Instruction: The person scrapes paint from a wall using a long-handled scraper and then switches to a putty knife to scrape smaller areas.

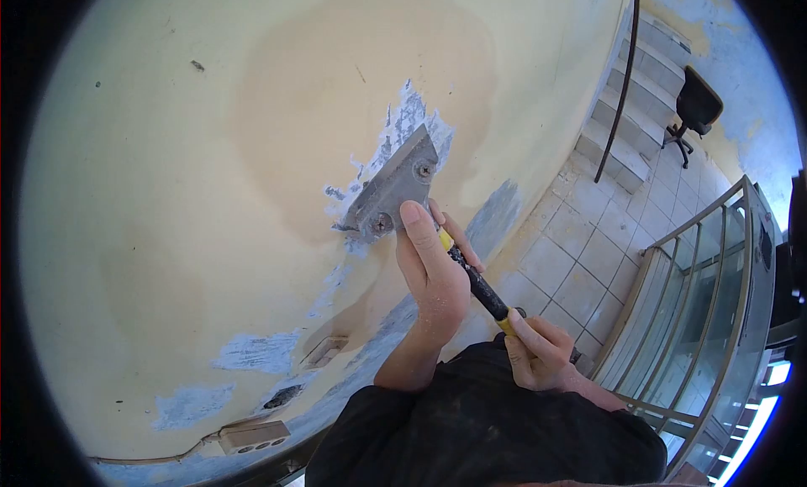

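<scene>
A long-handled wall scraper (399, 189) has its wide grey metal blade against the painted wall (185, 226), over a patch of bared bluish-white plaster (409, 113). Two screws show on the blade's face. My left hand (433, 264) is wrapped round the scraper just below the blade, thumb lying up on the metal. Lower down, my right hand (538, 348) grips the end of the black and yellow handle (483, 289). A darker, damp-looking stain (294, 92) surrounds the scraped patch. Pale dust specks my left wrist.
Below are more bared patches (256, 351), a wall box (326, 351), a dark hole (283, 396) and a socket strip (255, 436) with a cable. To the right are a tiled floor (580, 294), steps (626, 142), an office chair (698, 105) and a glass-panelled metal frame (698, 294).
</scene>
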A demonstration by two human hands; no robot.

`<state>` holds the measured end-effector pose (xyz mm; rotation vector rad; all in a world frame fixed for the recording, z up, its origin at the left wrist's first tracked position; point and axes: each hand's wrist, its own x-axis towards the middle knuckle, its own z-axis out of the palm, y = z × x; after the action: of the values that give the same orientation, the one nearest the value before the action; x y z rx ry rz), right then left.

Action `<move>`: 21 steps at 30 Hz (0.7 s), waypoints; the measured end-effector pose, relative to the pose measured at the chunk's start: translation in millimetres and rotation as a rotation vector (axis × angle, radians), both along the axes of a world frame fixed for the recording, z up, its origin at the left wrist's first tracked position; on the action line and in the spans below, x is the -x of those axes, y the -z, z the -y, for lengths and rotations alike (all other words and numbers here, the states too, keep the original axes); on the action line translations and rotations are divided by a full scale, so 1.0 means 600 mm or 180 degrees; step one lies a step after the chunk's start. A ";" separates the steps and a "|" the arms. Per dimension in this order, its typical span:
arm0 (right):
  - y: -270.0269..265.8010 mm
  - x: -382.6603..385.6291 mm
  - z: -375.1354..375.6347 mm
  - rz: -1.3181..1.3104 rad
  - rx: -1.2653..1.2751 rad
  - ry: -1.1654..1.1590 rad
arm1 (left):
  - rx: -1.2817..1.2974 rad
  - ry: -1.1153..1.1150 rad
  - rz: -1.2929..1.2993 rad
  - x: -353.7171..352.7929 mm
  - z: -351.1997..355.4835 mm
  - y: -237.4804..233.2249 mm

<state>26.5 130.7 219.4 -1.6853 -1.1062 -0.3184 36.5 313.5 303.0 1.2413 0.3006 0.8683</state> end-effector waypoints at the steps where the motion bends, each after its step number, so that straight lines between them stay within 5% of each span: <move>1: 0.002 -0.002 -0.001 0.0010 -0.0048 0.0006 | 0.0005 0.0026 0.0040 -0.002 0.000 0.000; 21: -0.045 -0.013 -0.011 0.0074 -0.0085 -0.0059 | -0.0024 0.0048 0.0118 -0.026 -0.005 -0.068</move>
<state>34.3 137.4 246.7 -1.6506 -1.1293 -0.3403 52.0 316.6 343.7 1.2315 0.2581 0.8793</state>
